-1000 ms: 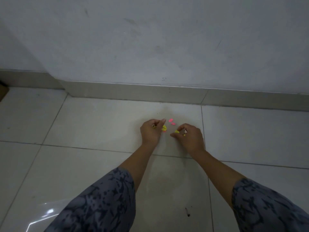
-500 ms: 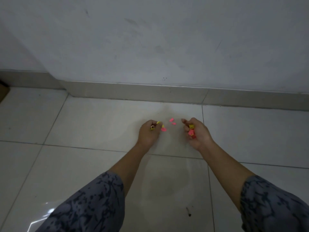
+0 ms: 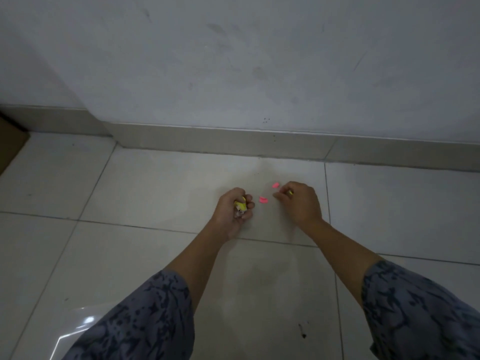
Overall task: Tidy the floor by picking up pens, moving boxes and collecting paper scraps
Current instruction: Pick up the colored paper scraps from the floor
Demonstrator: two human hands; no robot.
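Observation:
Two small pink paper scraps lie on the pale floor tile: one (image 3: pixel 264 200) between my hands, the other (image 3: pixel 275 185) just beyond my right fingertips. My left hand (image 3: pixel 235 211) is curled shut around a bunch of yellow scraps (image 3: pixel 241 204), palm turned up. My right hand (image 3: pixel 300 201) rests palm down beside the pink scraps, fingers bent, with a bit of yellow paper (image 3: pixel 291 192) showing inside it.
A grey wall with a tiled skirting (image 3: pixel 233 141) runs close behind the scraps. A brown cardboard box corner (image 3: pixel 10 144) pokes in at the far left. A dark speck (image 3: pixel 302 331) lies on the near tile.
My left hand has closed and turned over on its yellow scraps. My right hand turned palm down and reached toward the far pink scrap. One pink scrap lies loose between the hands.

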